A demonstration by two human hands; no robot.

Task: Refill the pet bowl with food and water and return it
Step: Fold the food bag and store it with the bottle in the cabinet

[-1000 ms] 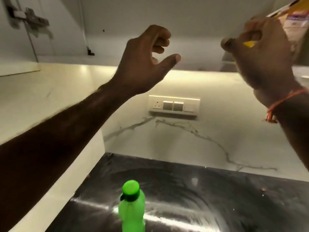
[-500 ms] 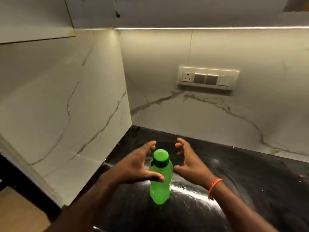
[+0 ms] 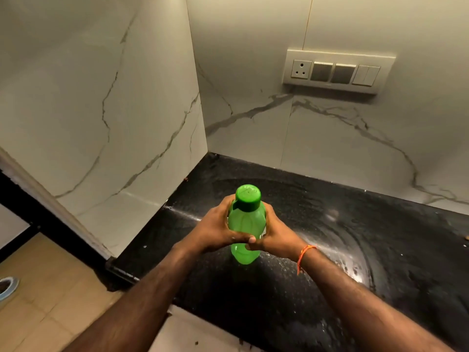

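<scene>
A green plastic bottle (image 3: 245, 224) with a darker green cap stands upright on the black countertop (image 3: 330, 250), near its left end. My left hand (image 3: 215, 229) wraps the bottle's left side and my right hand (image 3: 275, 235) wraps its right side, thumbs meeting across the front. The cap is on. At the far left, on the floor, part of a round blue-rimmed bowl (image 3: 6, 288) shows at the frame edge.
White marble-patterned walls (image 3: 127, 110) close the corner behind and left of the bottle. A switch and socket panel (image 3: 335, 71) sits on the back wall. The counter's left end (image 3: 114, 265) drops to a beige tiled floor (image 3: 38, 301).
Both hands came down from the overhead cupboard, spread around the bottle, and now have closed on it. The view has tilted down to the counter.
</scene>
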